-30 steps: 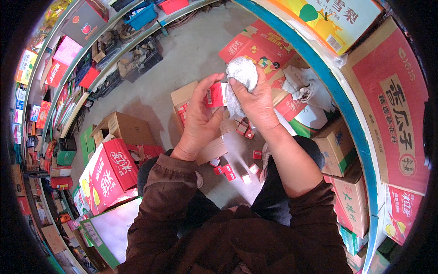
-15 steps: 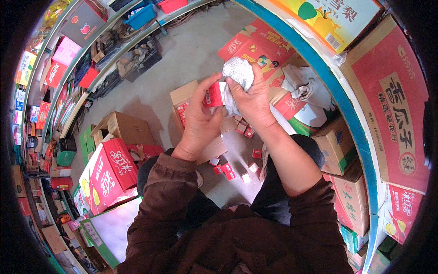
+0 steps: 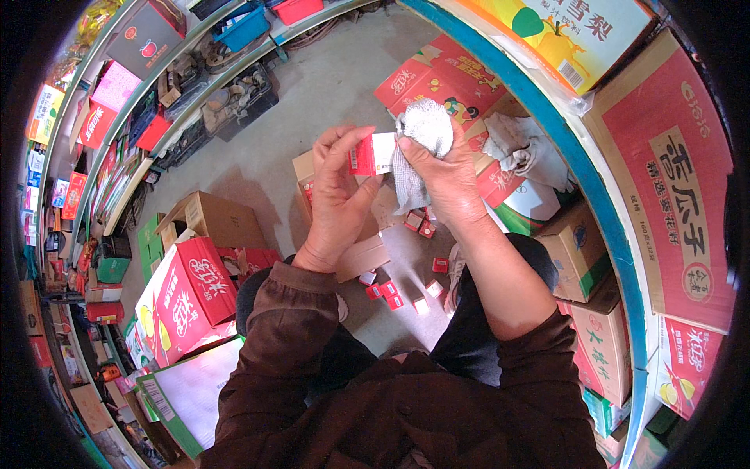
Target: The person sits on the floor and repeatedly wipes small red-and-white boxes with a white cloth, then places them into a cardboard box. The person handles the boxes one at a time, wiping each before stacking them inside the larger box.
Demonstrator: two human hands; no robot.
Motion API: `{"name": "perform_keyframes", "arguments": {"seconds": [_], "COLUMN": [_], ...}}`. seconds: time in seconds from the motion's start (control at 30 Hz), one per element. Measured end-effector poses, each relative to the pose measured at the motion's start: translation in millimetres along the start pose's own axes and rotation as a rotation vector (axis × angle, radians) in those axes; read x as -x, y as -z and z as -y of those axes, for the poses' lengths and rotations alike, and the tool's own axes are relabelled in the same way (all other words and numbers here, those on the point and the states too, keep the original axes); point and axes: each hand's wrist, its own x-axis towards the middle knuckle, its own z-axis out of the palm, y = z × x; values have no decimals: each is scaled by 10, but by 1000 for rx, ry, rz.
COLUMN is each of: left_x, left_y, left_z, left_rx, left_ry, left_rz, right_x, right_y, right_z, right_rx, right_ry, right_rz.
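Note:
A small red and white box (image 3: 382, 154) is pinched between the thumb and fingers of my left hand (image 3: 341, 187). Beside it, my right hand (image 3: 455, 178) grips a bunched white cloth (image 3: 426, 129), one end of which hangs down below the fingers. The cloth lies close against the white side of the box; whether they touch I cannot tell. Below, several small red boxes (image 3: 383, 291) lie scattered on the floor between my feet. An opened cardboard carton (image 3: 364, 258) stands partly hidden behind my left hand.
To the left, a red and white carton (image 3: 187, 285) stands by an open brown carton (image 3: 223, 221). A crumpled white rag (image 3: 525, 148) rests over boxes at the right. A blue-green shelf edge (image 3: 578, 148) curves past on the right, with large cartons (image 3: 664, 180) above it.
My right hand has moved right with the cloth, baring the white side of the small box. My left hand has stayed nearly in place, still holding the box.

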Motion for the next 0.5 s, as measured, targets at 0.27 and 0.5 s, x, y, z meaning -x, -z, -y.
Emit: {"name": "perform_keyframes", "arguments": {"seconds": [0.27,0.5], "left_x": [14,-13], "left_y": [5,21], "left_z": [-48,-22], "left_rx": [348,374], "left_ry": [252,270], "left_rz": [-20,-142], "right_x": [-37,-34], "right_y": [82,89], "right_z": [10,135], "right_rx": [413,49], "right_ry": [166,-82], "right_rz": [88,90]}}
